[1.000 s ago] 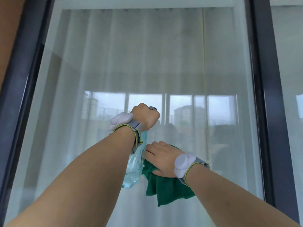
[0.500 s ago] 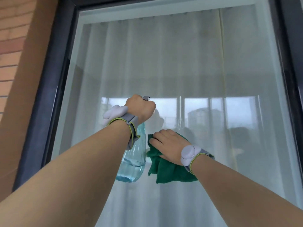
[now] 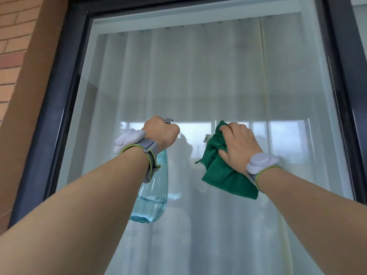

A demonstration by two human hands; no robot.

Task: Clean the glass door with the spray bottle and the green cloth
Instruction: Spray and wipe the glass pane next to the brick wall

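Item: glass door, tall pane in a dark frame. Lower edge cut off by the bottom of the view; right frame member partly out of view at the right edge. White pleated curtain hangs behind the glass. A band of reflections crosses the pane at hand height; bright window shapes and a dim outline show there, too faint to make out.

Item: spray bottle. Pale blue clear plastic, ribbed, hanging base-down just in front of the pane, left of its middle. Neck and trigger hidden inside the fist; only a grey tip of the head shows above the knuckles. Liquid sits low in the body. Whether the bottle touches the glass cannot be told.

Item: left hand. Fingers curled tight round the top of the bottle, back of the hand to the camera; fingertips hidden.

Item: green cloth. Soft, napped, bunched and folded, pressed flat to the pane right of its middle. Upper part covered by the hand; a corner peeks above the fingers, the rest hangs below the wrist.

Item: right hand. Fingers bent over the upper fold of the cloth and gripping it against the glass. The two hands are well apart, at like height.

Item: wrist bands, one per wrist, grey strap with yellow-green edging and a pale rounded pod.

Surroundings: tan wall surround left of the frame; brick at the upper left corner. A second pane shows as a sliver at the upper right.
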